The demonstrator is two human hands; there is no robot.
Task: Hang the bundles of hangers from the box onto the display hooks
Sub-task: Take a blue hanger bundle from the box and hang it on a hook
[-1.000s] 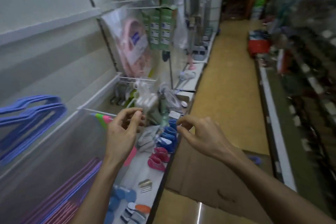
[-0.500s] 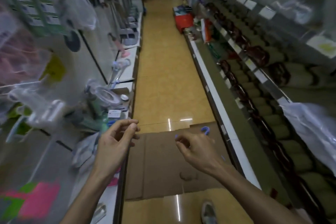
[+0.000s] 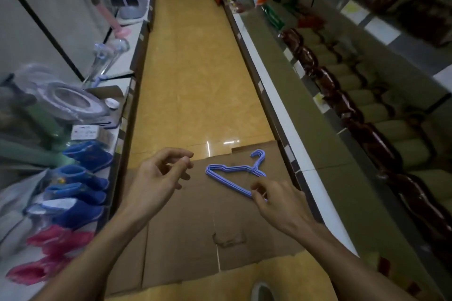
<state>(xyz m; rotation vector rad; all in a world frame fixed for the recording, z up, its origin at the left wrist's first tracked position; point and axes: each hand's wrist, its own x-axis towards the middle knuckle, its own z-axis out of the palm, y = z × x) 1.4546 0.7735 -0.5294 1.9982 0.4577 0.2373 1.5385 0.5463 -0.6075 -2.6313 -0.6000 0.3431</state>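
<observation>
Near the far right corner of the flattened cardboard box [image 3: 186, 239] on the aisle floor lies a bundle of blue hangers [image 3: 234, 176], hooks pointing away from me, its long bar running from far left toward my right hand [image 3: 276, 200]. That hand's fingertips look to be touching the near end, though I cannot tell whether they grip it. My left hand [image 3: 156, 178] hovers loosely curled and empty, just left of the bundle.

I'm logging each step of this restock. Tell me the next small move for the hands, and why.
Probably close the right hand around the lower bar of the blue hanger bundle and lift it. The bundle lies flat on the cardboard, the fingertips are right at its near edge, and the left hand holds nothing.
</observation>
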